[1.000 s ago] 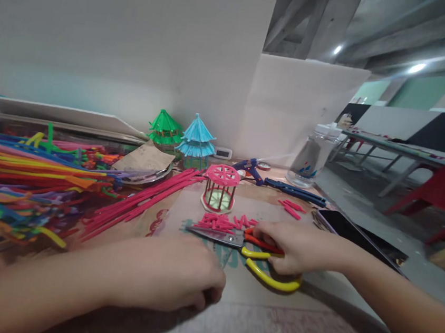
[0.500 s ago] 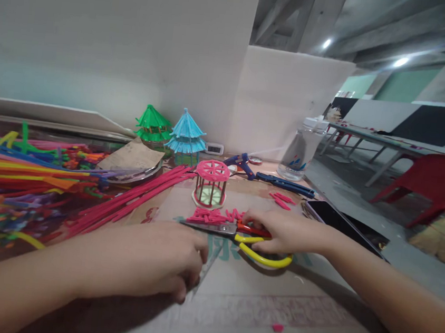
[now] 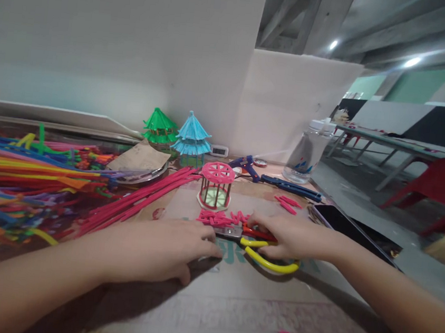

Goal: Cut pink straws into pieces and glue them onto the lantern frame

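My left hand is low over the cardboard work surface, palm down, its thumb apart from its fingers and nothing visible in it. Its fingertips are close to the blades of a pair of scissors, partly covering them. My right hand is closed around the scissors' handles, which show yellow loops and a red part; the thumb lies at the yellow loop. Short pink fuzzy stem pieces are heaped just beyond the blades. Behind them stands a small round pink-topped frame with brown posts and a pale base.
Long pink stems and a multicoloured stem bundle lie left. Green and blue model pavilions stand behind. Toward the right are a glue gun, blue-handled tool, water bottle and phone.
My left hand has opened and moved slightly forward and right; a clear strip, perhaps a ruler, under it hardly shows now. My right hand stays on the scissors. The view has shifted slightly.
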`<action>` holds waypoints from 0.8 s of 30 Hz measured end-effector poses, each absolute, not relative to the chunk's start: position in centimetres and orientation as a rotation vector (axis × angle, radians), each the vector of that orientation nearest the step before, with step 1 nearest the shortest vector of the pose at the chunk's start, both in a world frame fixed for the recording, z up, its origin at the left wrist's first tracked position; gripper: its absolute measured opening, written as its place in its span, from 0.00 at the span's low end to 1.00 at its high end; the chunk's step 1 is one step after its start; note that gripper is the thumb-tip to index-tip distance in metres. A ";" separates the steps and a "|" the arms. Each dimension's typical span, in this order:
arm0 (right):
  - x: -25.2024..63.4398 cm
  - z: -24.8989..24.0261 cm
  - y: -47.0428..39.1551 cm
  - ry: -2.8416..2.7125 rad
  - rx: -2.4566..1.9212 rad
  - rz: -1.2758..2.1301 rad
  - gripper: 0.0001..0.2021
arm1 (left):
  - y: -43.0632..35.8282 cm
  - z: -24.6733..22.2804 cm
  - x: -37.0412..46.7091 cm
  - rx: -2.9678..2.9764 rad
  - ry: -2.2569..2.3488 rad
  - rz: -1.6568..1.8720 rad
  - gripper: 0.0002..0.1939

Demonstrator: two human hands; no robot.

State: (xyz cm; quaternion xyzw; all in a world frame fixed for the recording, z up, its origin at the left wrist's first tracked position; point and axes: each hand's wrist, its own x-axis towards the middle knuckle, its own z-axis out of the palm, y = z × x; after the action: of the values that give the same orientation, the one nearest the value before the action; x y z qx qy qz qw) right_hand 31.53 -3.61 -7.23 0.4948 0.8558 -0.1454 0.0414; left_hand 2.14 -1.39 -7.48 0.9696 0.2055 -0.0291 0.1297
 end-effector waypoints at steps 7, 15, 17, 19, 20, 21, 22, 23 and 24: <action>31.8 -8.3 -3.2 2.612 1.529 -0.396 0.12 | -1.5 -6.8 2.4 2.769 0.629 -0.163 0.24; 31.7 -8.3 -3.1 2.621 1.531 -0.392 0.15 | -1.3 -6.6 2.9 2.729 0.557 -0.176 0.17; 31.7 -8.3 -3.1 2.614 1.536 -0.412 0.16 | -1.1 -7.0 2.8 2.757 0.600 -0.159 0.21; 31.7 -8.3 -3.1 2.610 1.540 -0.426 0.17 | -0.7 -7.3 2.6 2.777 0.645 -0.174 0.24; 31.7 -8.4 -3.1 2.608 1.543 -0.425 0.17 | -0.4 -7.5 2.5 2.770 0.670 -0.192 0.26; 31.7 -8.4 -3.1 2.606 1.547 -0.420 0.17 | -0.2 -7.7 2.4 2.753 0.703 -0.209 0.28; 31.7 -8.4 -3.1 2.607 1.552 -0.409 0.17 | 0.0 -7.8 2.3 2.728 0.741 -0.229 0.31; 31.7 -8.5 -3.1 2.610 1.554 -0.397 0.17 | 0.3 -7.9 2.3 2.707 0.774 -0.250 0.33; 31.8 -8.5 -3.1 2.616 1.555 -0.387 0.16 | 0.5 -8.0 2.2 2.694 0.796 -0.273 0.33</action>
State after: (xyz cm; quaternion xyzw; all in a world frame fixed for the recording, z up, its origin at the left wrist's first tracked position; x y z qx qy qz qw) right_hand 31.75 -3.10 -8.53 0.5065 0.8522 -0.1261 0.0372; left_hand 2.24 0.53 -7.97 0.9424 0.2784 -0.0956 0.1588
